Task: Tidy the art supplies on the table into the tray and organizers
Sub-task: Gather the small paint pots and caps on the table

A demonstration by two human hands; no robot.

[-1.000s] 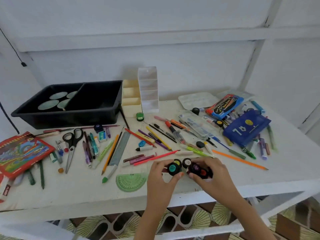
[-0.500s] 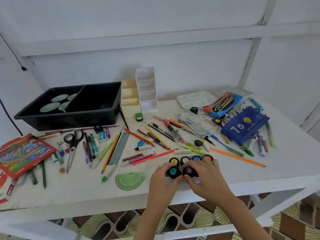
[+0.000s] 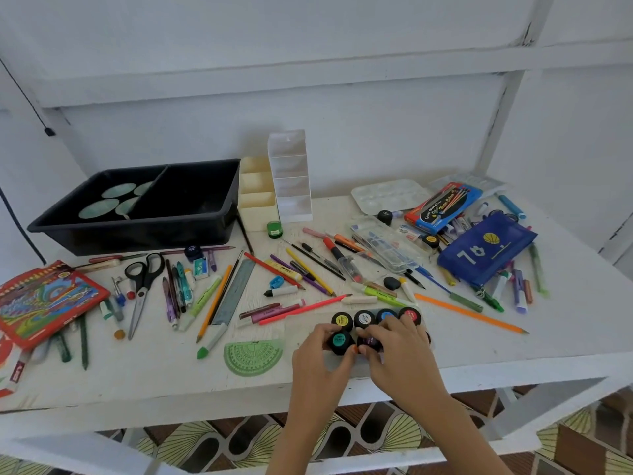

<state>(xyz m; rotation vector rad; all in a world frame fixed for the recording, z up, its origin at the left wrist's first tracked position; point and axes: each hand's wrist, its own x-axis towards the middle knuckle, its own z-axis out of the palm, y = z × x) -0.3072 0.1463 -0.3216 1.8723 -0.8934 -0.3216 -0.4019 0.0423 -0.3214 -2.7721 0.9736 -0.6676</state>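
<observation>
The black tray (image 3: pixel 137 231) is being seen at the rear left of the table (image 3: pixel 513 358). Near the front edge, a teal-capped paint pot (image 3: pixel 339 341) is being pinched by the left hand (image 3: pixel 317 361), and the touching purple-capped pot (image 3: pixel 368 341) is being gripped by the right hand (image 3: pixel 402 361).

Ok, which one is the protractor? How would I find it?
Look along the front edge of the white table. Just left of the left hand lies the protractor, flat. It is the only green half-circle; its neighbours are long and thin.
</observation>
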